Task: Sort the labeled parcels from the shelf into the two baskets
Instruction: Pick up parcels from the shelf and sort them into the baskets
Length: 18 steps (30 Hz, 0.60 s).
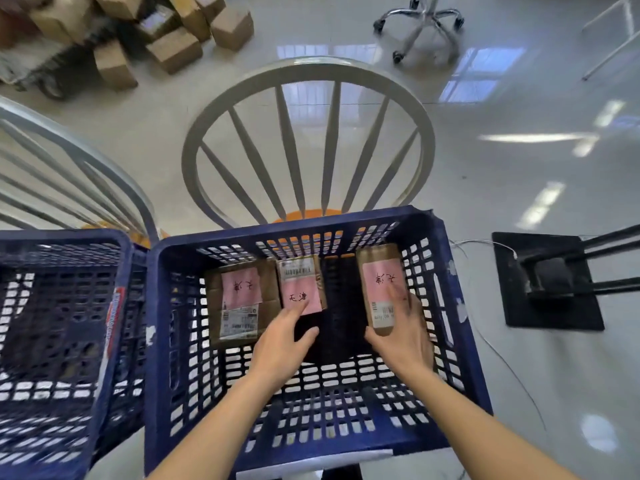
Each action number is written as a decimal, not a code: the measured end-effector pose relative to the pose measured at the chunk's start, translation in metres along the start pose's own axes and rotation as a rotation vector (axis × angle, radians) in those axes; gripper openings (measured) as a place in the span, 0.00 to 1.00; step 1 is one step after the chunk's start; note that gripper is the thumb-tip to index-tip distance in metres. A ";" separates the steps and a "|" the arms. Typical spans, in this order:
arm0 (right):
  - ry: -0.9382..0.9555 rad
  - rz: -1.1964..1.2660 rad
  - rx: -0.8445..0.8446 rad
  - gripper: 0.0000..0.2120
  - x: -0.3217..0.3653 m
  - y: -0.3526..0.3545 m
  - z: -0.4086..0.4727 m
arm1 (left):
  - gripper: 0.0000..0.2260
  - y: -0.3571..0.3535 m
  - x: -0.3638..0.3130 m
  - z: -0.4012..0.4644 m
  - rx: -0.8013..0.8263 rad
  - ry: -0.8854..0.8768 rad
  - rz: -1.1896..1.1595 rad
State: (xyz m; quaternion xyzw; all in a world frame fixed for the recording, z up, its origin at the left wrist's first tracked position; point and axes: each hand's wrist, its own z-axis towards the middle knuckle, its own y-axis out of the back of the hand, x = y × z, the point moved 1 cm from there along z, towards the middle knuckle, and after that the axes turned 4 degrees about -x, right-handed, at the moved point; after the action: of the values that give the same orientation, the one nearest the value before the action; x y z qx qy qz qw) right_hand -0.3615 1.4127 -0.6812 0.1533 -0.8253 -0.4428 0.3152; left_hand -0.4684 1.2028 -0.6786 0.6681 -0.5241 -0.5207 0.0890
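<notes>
Two dark blue slotted baskets stand side by side on chairs: one in the middle [450, 282] and one at the left [114, 282]. Three brown parcels with pink handwritten labels are inside the middle basket. A flat one [239, 303] lies at the left. My left hand [284, 344] grips the near end of the middle parcel [301, 282]. My right hand [405, 337] is wrapped around the near end of the rounded right parcel [379, 285]. The left basket's contents are blurred and dark.
White spindle-back chairs [308, 140] stand behind the baskets. A pile of cardboard boxes [173, 46] sits on the floor at the far left. An office chair base [422, 26] is at the far centre. A black stand base [547, 282] and a thin cable lie at the right.
</notes>
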 end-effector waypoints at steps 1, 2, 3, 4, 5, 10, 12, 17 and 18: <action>0.011 0.008 -0.002 0.48 -0.002 -0.003 0.000 | 0.26 -0.002 0.001 0.001 -0.001 0.003 -0.001; 0.016 0.021 0.001 0.48 -0.004 -0.004 0.000 | 0.26 -0.003 0.002 0.002 -0.001 0.004 -0.003; 0.019 0.034 0.004 0.48 -0.005 -0.005 0.001 | 0.26 -0.004 0.002 0.003 -0.001 0.004 -0.004; 0.026 0.047 0.006 0.48 -0.006 -0.006 0.003 | 0.26 -0.005 0.002 0.003 0.000 0.005 -0.004; 0.035 0.057 0.007 0.48 -0.007 -0.005 0.005 | 0.26 -0.005 0.003 0.003 -0.001 0.004 -0.001; 0.086 0.082 0.036 0.50 -0.009 -0.003 0.009 | 0.26 -0.008 0.004 0.005 0.001 0.012 -0.005; 0.114 0.080 0.059 0.49 -0.009 -0.004 0.010 | 0.26 -0.010 0.004 0.005 0.005 0.014 -0.007; 0.072 0.109 0.014 0.50 -0.006 -0.006 0.018 | 0.26 -0.014 0.004 0.004 0.012 0.032 0.000; 0.077 0.072 0.005 0.50 -0.005 -0.008 0.018 | 0.26 -0.014 0.005 0.003 0.014 0.035 -0.001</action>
State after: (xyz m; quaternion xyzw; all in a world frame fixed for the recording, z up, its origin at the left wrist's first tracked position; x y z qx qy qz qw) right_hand -0.3696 1.4225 -0.6971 0.1410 -0.8188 -0.4228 0.3619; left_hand -0.4629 1.2065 -0.6924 0.6781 -0.5257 -0.5051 0.0931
